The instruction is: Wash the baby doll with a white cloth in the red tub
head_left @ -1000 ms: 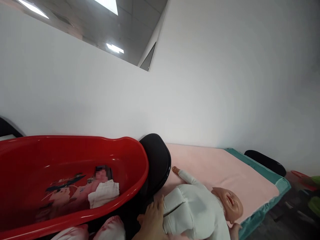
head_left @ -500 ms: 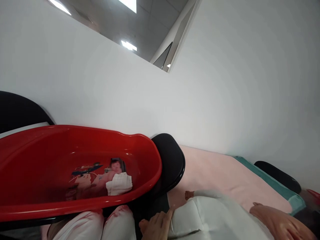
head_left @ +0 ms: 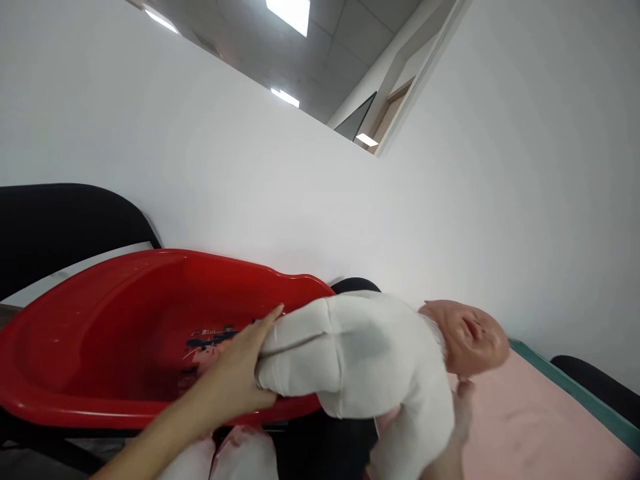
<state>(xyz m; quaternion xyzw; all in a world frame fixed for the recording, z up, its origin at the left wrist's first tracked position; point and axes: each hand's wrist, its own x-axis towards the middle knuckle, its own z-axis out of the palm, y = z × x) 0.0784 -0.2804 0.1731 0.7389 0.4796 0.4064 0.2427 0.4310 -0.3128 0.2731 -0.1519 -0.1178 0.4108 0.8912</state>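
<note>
The doll (head_left: 373, 357) is held in the air by both hands. The ends of its legs are gripped by the left hand (head_left: 250, 363), and its head is supported from below, near the neck, by the right hand (head_left: 463, 407), which is partly hidden and blurred. The legs are seen before the red tub (head_left: 135, 353), the head beside the pink sheet (head_left: 540, 427).

You are reading no text for certain: the small lettering (head_left: 207, 332) printed on the floor of the red tub (head_left: 100, 417), between its far and near rims, is appearing too blurred.
</note>
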